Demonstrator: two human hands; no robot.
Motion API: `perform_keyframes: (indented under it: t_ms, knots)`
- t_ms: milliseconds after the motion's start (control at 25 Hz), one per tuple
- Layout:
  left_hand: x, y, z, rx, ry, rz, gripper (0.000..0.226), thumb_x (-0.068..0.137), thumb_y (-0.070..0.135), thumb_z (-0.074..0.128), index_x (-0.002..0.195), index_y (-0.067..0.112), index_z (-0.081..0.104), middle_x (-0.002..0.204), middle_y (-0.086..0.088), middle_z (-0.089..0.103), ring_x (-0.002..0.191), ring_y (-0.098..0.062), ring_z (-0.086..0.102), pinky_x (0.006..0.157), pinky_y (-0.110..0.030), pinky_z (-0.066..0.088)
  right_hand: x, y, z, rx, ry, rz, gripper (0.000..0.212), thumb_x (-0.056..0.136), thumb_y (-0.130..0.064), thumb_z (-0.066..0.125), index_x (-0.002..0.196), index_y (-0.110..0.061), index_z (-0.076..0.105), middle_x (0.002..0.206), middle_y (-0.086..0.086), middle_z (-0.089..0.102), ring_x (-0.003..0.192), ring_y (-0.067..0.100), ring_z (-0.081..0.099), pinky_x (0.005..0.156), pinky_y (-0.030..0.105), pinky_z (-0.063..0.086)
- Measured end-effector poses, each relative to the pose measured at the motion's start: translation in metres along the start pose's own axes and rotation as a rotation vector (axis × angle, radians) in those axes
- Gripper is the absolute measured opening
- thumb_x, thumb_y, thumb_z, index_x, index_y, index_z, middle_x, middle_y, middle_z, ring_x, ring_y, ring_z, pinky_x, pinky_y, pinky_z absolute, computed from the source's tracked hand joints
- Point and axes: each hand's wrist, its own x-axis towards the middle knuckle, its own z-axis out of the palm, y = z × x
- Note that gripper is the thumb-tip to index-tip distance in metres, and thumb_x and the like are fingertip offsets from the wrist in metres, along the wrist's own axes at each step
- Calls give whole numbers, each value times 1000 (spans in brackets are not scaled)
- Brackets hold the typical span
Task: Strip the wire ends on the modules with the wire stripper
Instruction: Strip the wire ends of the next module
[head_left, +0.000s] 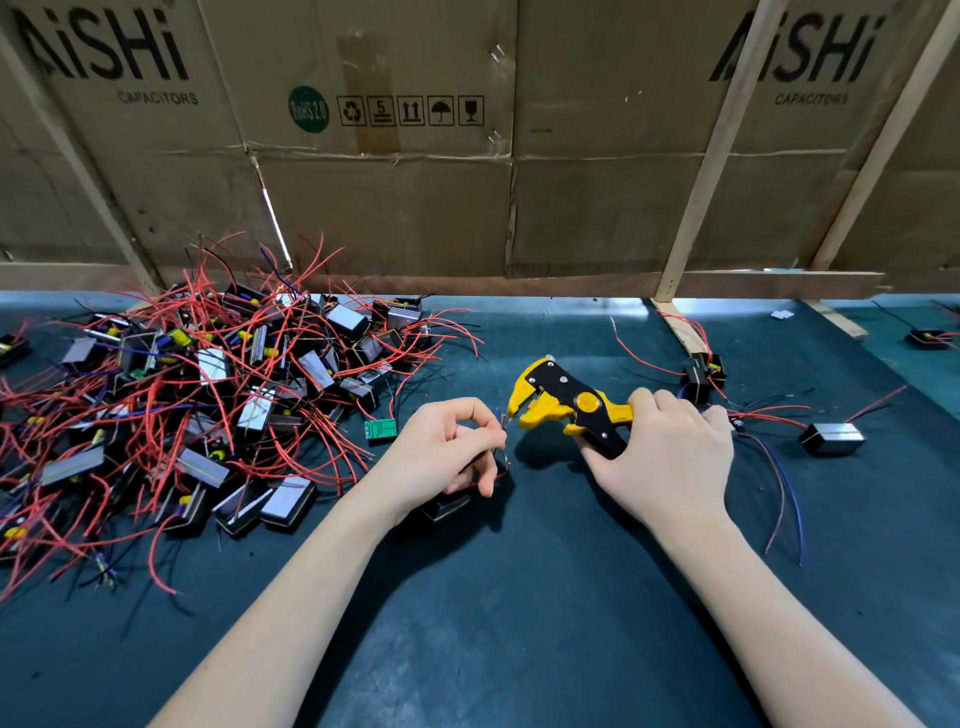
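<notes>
The left hand (447, 447) is pinching a thin wire end (503, 420) at the mouth of the yellow wire stripper (566, 408), whose handles the right hand (670, 447) is gripping. The module (445, 506) is lying on the counter (519, 623) beneath the left hand. Feeding the wire too deep or crooked risks cutting strands or stripping too much.

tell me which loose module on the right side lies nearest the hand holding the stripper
The black module with red wires just beyond the right hand; the silver-topped one lies farther right.

Two bare forearms, sleeveless, no gloves
</notes>
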Motion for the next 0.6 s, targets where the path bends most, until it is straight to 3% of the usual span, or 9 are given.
perform_keyframes:
  t_ms: [120, 320, 600]
  knots:
    - [-2, 0, 2, 25, -25, 37, 15, 96, 8, 55, 81, 10, 56, 56, -13, 66, 35, -13, 33, 42, -17, 31, -1, -3, 1, -29, -12, -22, 53, 68, -57, 73, 72, -8, 53, 67, 8, 56, 64, 31, 55, 69, 39, 30]
    - [2, -1, 9, 6, 88, 10, 15, 96, 4, 53, 81, 3, 52, 60, -15, 69, 34, -18, 41, 41, -21, 35, -2, -8, -1, 1, 34, -41, 53, 66, -57, 73, 72, -9, 53, 66, 6, 54, 62, 30, 53, 68, 38, 28]
    - [3, -3, 9, -27, 93, -40, 16, 96, 6, 53, 80, 4, 51, 66, -18, 71, 34, -19, 44, 41, -22, 28, -2, -6, 1, 10, 69, -45, 52, 66, -56, 73, 75, -8, 55, 67, 6, 55, 63, 30, 52, 67, 39, 29]
